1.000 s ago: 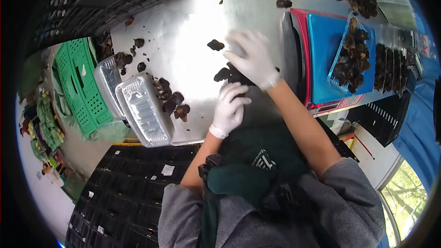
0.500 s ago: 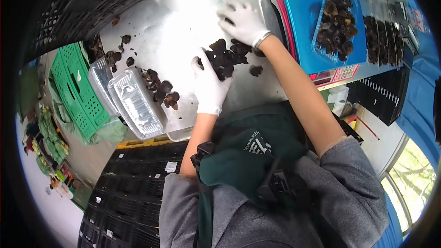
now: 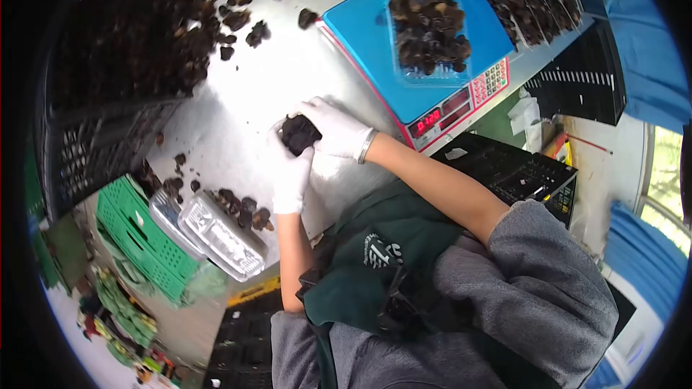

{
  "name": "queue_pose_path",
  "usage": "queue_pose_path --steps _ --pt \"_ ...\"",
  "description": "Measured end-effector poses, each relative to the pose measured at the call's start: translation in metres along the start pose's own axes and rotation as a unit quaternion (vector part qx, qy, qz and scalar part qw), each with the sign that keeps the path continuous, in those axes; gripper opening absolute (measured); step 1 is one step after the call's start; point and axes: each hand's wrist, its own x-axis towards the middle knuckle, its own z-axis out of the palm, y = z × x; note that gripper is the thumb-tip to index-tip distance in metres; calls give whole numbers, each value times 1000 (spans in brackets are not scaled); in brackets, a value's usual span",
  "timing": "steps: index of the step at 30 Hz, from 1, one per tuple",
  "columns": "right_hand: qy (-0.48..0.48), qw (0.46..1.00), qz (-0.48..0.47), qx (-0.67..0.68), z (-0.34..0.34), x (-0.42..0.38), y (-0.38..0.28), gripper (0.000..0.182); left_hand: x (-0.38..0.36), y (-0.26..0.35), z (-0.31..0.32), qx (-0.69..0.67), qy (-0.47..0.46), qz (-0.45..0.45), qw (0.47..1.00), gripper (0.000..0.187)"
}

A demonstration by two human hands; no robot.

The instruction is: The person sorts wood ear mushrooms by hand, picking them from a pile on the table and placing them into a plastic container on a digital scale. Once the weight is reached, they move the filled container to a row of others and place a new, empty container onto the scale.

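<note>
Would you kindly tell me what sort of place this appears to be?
Probably a produce-packing workroom: a filled clear tray sits on a digital scale, more clear trays lie nearby, and there is a large heap of dark, mushroom-like pieces.

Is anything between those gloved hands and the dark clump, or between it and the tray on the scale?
Nothing visible: left hand and right hand cup the dark clump. Toward the tray lie only the right hand itself, bare table and the blue scale.
</note>
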Motion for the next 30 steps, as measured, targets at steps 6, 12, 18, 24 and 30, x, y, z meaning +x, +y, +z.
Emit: queue_pose_path --steps 6,12,18,24,30 --pt "131 991 -24 -6 -103 -47 -56 55 -2 131 16 -95 -99 28 990 67" --pt "283 955 -43 -84 -222 -42 -13 51 86 214 98 45 -106 253 961 65" --pt "273 944 129 -137 -254 -37 29 51 144 219 140 186 -185 264 928 77" --pt "317 942 18 111 -254 -62 10 36 122 217 97 25 -205 240 949 76" --pt "81 982 -132 107 -117 -73 -41 38 75 149 5 -57 -76 131 987 51"
